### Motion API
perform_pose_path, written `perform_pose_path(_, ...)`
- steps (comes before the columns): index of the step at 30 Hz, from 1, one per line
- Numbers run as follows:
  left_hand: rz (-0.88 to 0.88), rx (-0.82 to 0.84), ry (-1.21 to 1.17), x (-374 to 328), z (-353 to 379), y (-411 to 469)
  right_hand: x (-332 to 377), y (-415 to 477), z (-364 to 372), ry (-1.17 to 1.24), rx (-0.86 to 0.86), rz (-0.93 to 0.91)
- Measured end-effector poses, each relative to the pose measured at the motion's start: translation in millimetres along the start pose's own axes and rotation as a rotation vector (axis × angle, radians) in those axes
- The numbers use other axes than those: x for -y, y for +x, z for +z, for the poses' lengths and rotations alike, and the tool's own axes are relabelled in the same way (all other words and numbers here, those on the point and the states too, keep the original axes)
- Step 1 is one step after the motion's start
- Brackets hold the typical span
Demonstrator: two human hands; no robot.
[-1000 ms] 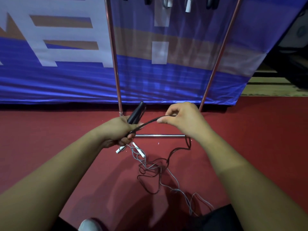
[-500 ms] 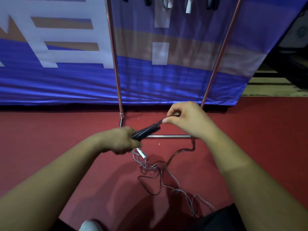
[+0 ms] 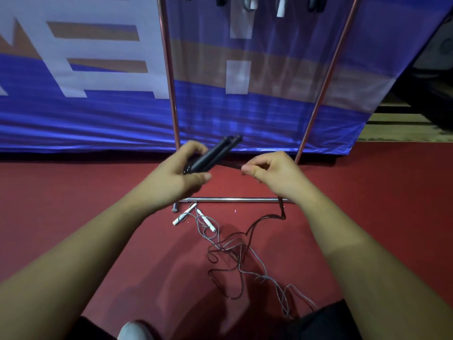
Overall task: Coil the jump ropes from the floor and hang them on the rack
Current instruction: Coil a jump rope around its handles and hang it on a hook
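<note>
Ahead, a blue banner [image 3: 98,119] spans 9 to 3 o'clock above the red floor [image 3: 73,217]. The rack [image 3: 171,82] stands before it, its base bar [image 3: 232,200] lying at centre and hung handles [image 3: 280,9] showing at 12 o'clock. The left hand [image 3: 179,177] curls round two black handles [image 3: 215,153], which jut past its fingers toward 1 o'clock. At 3 o'clock of them the right hand [image 3: 274,173] pinches the black rope [image 3: 282,209]. That rope drops across the base bar into a tangle at 6 o'clock with a grey rope [image 3: 269,278]. The grey rope's white handles [image 3: 182,216] lie just below the left hand.
</note>
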State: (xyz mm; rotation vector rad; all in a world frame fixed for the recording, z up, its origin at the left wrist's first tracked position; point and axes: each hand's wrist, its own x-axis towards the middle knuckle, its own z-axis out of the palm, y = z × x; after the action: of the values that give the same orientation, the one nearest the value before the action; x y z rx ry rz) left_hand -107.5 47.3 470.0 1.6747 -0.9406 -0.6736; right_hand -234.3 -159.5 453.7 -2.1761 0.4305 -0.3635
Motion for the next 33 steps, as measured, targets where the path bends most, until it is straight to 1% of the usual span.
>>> perform_pose_path(3,-0.013,-0.093,-0.151,-2,-1,4,4,-4,1,0.039,0.061,0.016)
perform_pose_path(8,-0.06,-0.209,-0.136,1,-22,8,6,-8,-1,0.102,0.131,0.055)
perform_pose_path(10,-0.084,-0.259,-0.017,5,-31,9,7,-11,-1,0.088,0.162,0.045)
perform_pose_path(14,-0.155,-0.304,0.205,20,-37,12,18,-15,0,0.022,0.144,-0.04)
perform_pose_path(16,-0.145,-0.309,0.414,22,-35,14,25,-18,2,0.01,0.126,-0.083)
perform_pose_path(18,-0.127,-0.276,0.644,23,-28,14,31,-18,6,0.019,0.07,-0.116)
perform_pose_path(20,-0.133,-0.202,0.754,24,-16,14,35,-16,8,0.029,0.007,-0.132)
perform_pose_path(22,-0.138,-0.122,0.833,27,-6,13,39,-15,7,0.044,-0.019,-0.138)
perform_pose_path(24,-0.138,-0.053,0.878,28,0,13,40,-13,4,0.05,-0.026,-0.145)
perform_pose_path(27,-0.172,0.079,0.968,24,8,10,39,-14,1,-0.005,-0.019,-0.159)
perform_pose_path(29,-0.183,0.138,1.011,21,14,7,38,-13,0,-0.028,-0.02,-0.159)
perform_pose_path(31,-0.133,0.189,0.992,16,18,4,37,-12,-2,0.005,-0.046,-0.146)
perform_pose_path(33,-0.06,0.241,0.909,10,18,1,35,-10,-7,0.042,-0.086,-0.135)
